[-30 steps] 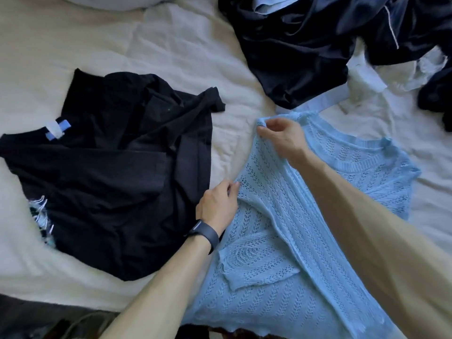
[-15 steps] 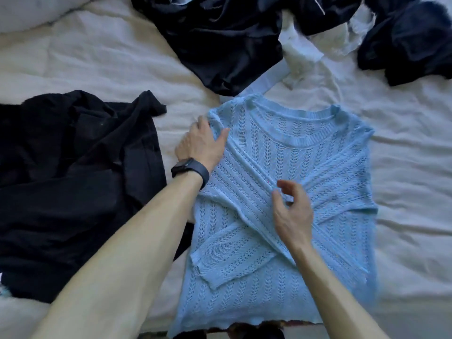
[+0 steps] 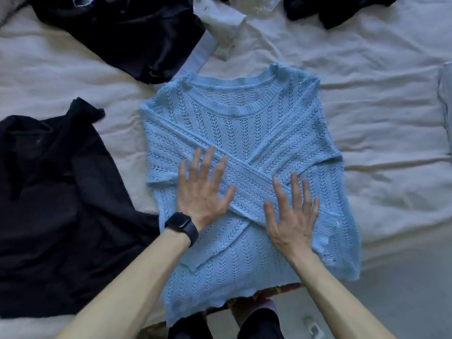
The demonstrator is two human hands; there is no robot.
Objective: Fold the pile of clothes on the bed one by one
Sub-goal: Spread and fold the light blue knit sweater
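Head view, looking down on a bed covered by a wrinkled white sheet (image 3: 367, 118). Light blue open-knit sweater (image 3: 244, 133) laid flat at the middle of the bed, collar toward the far side, hem hanging just over the near edge. Both sleeves folded in across the chest, crossing in an X over the front. Left hand (image 3: 203, 192) flat on the crossed sleeves, palm down, fingers spread wide, gripping nothing. Black watch (image 3: 182, 226) strapped on the left wrist. Right hand (image 3: 291, 214) just beside it, also palm down with fingers fanned out; whether resting on the knit or just above it cannot be told; nothing pinched. Both hands slightly blurred.

Black garment (image 3: 49, 216) spread out on the left of the sweater, its edge touching the sweater's lower left side near the watch. Dark shiny garment (image 3: 137, 37) crumpled at the far left, 1 corner close to the sweater's left shoulder. White crumpled fabric (image 3: 225, 25) just beyond the collar. Another dark piece (image 3: 337, 8) at the far right, well apart from the sweater.
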